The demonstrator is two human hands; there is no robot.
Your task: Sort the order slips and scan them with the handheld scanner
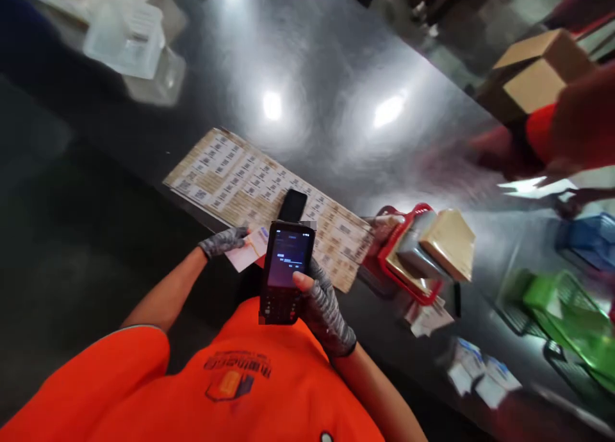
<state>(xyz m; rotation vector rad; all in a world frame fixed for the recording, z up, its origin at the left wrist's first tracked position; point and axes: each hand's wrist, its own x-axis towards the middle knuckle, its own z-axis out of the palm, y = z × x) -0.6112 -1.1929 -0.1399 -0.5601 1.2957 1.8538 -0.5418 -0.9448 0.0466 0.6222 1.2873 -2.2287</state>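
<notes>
My right hand (329, 307), in a grey fingerless glove, is wrapped round a black handheld scanner (287, 272) with a lit screen and keys; the thumb rests on the screen's lower right. To the left, my left hand (224, 242), gloved the same way, pinches a small white and pink paper card (250, 250). Behind the scanner, a long cardboard sheet (240, 173) covered in printed code labels lies on the dark table (206, 109). Near the scanner's top, a black phone-like object (293, 206) overlaps the sheet.
Right of the sheet, a red basket (391, 256) holds wrapped packages (449, 243). Farther right are a green basket (571, 320), a blue bin (590, 240) and small white packets (497, 381). Clear plastic containers (127, 41) stand at upper left. A person's blurred red-sleeved arm (571, 131) reaches in by an open carton (538, 86).
</notes>
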